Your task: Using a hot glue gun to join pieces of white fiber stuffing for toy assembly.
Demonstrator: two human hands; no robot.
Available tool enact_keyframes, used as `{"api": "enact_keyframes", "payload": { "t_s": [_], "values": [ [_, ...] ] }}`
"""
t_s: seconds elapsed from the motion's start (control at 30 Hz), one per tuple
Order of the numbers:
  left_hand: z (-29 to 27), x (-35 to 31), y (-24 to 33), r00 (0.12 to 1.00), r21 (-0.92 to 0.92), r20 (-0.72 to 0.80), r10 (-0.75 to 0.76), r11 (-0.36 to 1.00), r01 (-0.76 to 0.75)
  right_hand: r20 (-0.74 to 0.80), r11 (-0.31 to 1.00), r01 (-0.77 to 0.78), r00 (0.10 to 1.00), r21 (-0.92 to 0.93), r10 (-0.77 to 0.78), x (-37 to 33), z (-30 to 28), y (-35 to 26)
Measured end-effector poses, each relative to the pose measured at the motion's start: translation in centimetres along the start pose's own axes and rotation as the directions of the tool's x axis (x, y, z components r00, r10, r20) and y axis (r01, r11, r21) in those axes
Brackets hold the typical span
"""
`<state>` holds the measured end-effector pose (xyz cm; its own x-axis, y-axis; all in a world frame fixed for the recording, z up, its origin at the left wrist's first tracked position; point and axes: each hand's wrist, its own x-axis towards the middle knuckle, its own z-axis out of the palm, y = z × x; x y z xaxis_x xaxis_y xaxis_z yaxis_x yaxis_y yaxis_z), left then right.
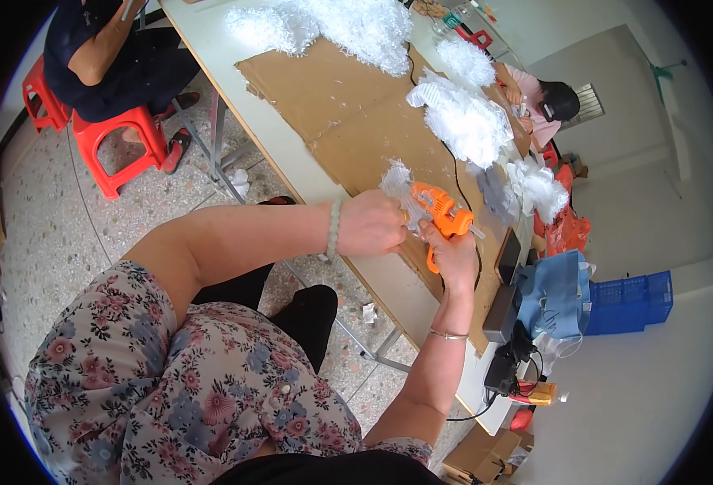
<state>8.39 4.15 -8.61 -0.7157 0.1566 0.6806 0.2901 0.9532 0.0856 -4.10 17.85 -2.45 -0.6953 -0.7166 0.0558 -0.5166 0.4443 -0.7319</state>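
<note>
My right hand (pixel 452 257) is wrapped around an orange hot glue gun (pixel 437 206), and a pale glue stick (pixel 477 232) pokes out of its back end. Close beside it, my left hand (pixel 370 223) is closed, its fingertips at a gauzy white piece with frayed edges (pixel 397 179). The gun's front part lies against that piece, and its nozzle is hard to make out. Both hands are over a brown cardboard sheet (pixel 348 121) on the table. White fluffy tinsel-like bundles (pixel 461 117) lie farther along the cardboard.
A black cable (pixel 456 174) runs across the cardboard. At the right stand a dark box (pixel 502 314), a blue bag (pixel 554 293) and blue crates (pixel 631 303). One person (pixel 546 105) works across the table; another sits on a red stool (pixel 118 149) at the left.
</note>
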Motion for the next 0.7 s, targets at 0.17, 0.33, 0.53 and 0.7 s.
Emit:
{"api": "enact_keyframes", "payload": {
  "t_s": [0.17,0.33,0.53,0.7],
  "values": [
    [0.0,0.0,0.0,0.999,-0.013,-0.030,-0.009,1.000,0.009,-0.015,0.999,-0.002,1.000,0.044,0.003,0.2,0.0,0.5],
    [0.0,-0.3,-0.1,1.000,0.016,-0.026,0.002,1.000,-0.001,-0.003,0.997,-0.019,1.000,0.076,0.020,0.3,0.2,0.5],
    [0.5,-0.4,-0.1,0.998,0.035,-0.055,0.032,0.999,-0.030,0.031,0.997,-0.038,0.999,0.065,0.036,0.4,-0.1,0.9],
    [0.2,-0.5,0.0,0.999,0.046,-0.038,0.025,0.999,-0.023,0.094,0.995,-0.071,0.994,0.074,0.064,0.0,-0.5,0.2]
  ]
}}
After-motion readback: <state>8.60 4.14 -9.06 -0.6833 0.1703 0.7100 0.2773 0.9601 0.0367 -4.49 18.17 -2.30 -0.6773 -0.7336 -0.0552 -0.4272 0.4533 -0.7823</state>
